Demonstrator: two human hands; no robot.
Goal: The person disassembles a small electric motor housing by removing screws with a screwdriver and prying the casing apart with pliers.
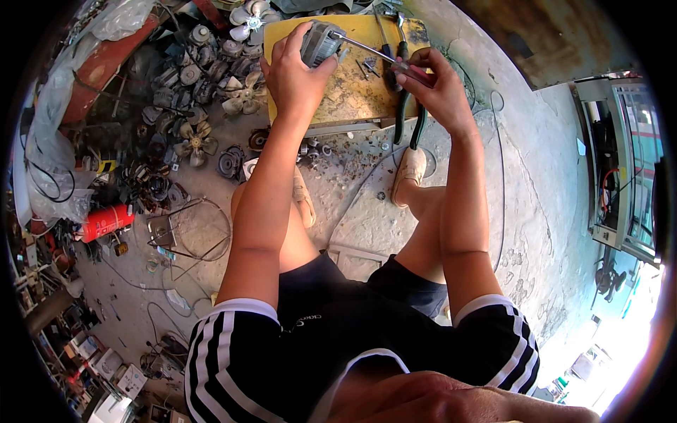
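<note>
My left hand (300,74) is wrapped round a small grey electric motor (321,48), holding it above the left part of the yellow worktop (345,102). In my right hand (443,92) is a screwdriver (416,72) with a red handle. Its metal shaft runs up and left, and the tip meets the motor's upper right side. Below the screwdriver, pliers with dark green handles (402,116) lie across the worktop's right side, their grips past its near edge. Several small screws (367,67) lie on the worktop between the motor and the pliers.
Heaped on the floor at left are several old motors (190,74) and fan blades (243,92). A red cylinder (106,222) lies farther left, near a bent wire ring (204,229). A thin cable (501,169) trails along the floor at right, and a glass-fronted cabinet (620,162) stands beyond.
</note>
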